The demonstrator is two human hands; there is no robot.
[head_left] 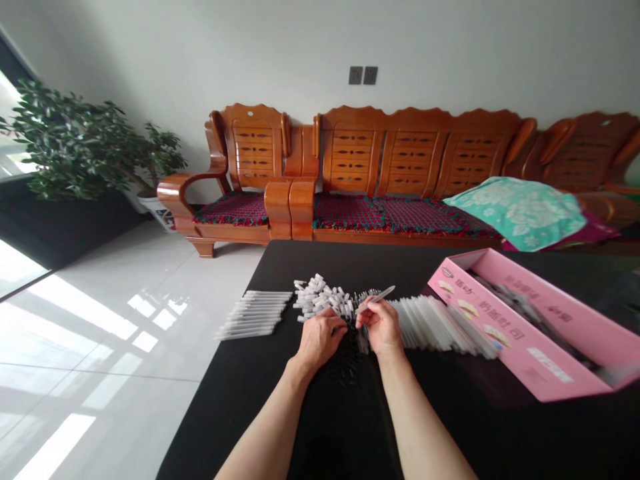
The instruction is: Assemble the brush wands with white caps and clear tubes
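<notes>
My right hand (384,328) grips a slim, whitish pen barrel (381,294) that slants up to the right. Close beside it, my left hand (323,337) reaches down at a pile of small black pieces (345,360), fingers curled together; whatever they pinch is hidden. Just beyond the hands lies a heap of short white caps (320,297). Thin dark-tipped pieces (367,294) lie behind my right hand, partly covered by it. A row of finished-looking white pens (257,313) is laid out on the left. Many translucent barrels (435,323) lie side by side on the right.
All of this is on a black table (240,413). An open pink box (520,333) with dark and greyish contents stands at the right. Behind the table are a wooden sofa (410,147) with a turquoise cloth (525,210) and a potted plant (100,143).
</notes>
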